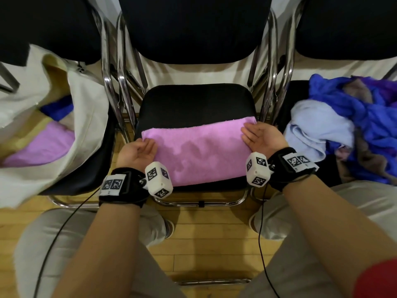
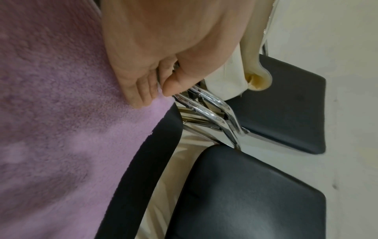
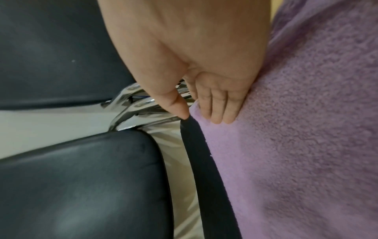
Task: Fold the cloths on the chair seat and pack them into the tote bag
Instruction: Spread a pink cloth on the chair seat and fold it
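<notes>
While both hands sit at the short ends of the cloth, the scene reads so:
Cloth: folded pink terry cloth lies flat on the black padded chair seat, between the two hands.
Left hand: left hand palm up at the cloth's left end; in the left wrist view its fingers and thumb pinch the far corner.
Right hand: right hand at the right end, fingers lying straight on the cloth edge, thumb beside it on the seat rim; no pinch shows.
Bag: cream canvas tote bag on the chair outward of the left hand, pink and blue cloth inside.
Pile: loose heap of blue and pale cloths on the chair outward of the right hand.
</notes>
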`<action>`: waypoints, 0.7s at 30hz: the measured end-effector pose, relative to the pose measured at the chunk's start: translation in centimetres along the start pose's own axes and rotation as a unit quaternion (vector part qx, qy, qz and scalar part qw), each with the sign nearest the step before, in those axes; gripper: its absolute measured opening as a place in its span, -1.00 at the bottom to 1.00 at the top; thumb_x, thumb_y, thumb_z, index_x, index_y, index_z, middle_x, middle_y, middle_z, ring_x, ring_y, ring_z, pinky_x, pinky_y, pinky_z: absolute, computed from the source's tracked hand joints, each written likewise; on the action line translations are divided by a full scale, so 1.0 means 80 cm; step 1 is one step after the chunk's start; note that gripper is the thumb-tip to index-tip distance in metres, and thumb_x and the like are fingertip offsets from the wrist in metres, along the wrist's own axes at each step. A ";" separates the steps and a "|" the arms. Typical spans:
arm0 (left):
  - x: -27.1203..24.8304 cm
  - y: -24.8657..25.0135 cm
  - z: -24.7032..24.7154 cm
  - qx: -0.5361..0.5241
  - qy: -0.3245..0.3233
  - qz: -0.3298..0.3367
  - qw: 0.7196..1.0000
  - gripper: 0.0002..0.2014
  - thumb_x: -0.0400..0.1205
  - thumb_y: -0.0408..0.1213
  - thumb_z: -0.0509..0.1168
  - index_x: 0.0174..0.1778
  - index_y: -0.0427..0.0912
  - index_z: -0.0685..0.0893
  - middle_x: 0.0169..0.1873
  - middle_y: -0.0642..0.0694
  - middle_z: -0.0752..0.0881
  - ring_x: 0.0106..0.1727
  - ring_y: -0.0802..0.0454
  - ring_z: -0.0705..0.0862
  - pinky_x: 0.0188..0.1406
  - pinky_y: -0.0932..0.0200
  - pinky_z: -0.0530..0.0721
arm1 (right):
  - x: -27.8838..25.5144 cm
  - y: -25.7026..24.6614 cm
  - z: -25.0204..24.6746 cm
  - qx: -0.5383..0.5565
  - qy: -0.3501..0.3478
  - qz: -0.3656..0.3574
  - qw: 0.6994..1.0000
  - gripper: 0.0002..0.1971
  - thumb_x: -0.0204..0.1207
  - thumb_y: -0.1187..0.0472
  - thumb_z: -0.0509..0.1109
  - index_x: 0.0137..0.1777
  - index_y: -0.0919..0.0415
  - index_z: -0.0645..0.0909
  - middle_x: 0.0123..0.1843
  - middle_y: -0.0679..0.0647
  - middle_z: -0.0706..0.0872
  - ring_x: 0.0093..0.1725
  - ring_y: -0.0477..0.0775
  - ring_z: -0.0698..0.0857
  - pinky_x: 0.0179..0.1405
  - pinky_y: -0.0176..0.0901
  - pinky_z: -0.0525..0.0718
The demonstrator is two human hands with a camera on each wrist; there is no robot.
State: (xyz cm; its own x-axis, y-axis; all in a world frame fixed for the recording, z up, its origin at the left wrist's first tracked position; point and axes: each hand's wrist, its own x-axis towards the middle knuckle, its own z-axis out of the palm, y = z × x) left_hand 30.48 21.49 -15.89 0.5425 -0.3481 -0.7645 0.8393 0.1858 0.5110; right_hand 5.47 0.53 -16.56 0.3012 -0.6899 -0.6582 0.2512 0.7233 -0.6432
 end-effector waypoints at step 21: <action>-0.061 -0.081 -0.006 0.266 -0.029 0.028 0.963 -0.91 0.75 -0.35 0.17 0.03 -0.19 0.59 0.10 -0.25 0.76 0.04 -0.26 0.80 0.01 -0.16 0.80 | -0.068 0.043 -0.021 -0.332 -0.089 0.065 0.937 -0.72 0.69 0.35 0.28 0.32 0.50 0.51 0.11 0.47 0.77 0.05 0.43 0.81 -0.06 0.11 0.83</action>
State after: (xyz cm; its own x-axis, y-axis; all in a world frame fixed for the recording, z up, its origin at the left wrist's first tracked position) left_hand 22.38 22.40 -15.65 0.5704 -0.4045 -0.7148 0.6636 -0.2858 0.6913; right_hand 3.15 6.75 -15.87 0.4529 -0.5383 -0.7107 -0.4086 0.5832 -0.7021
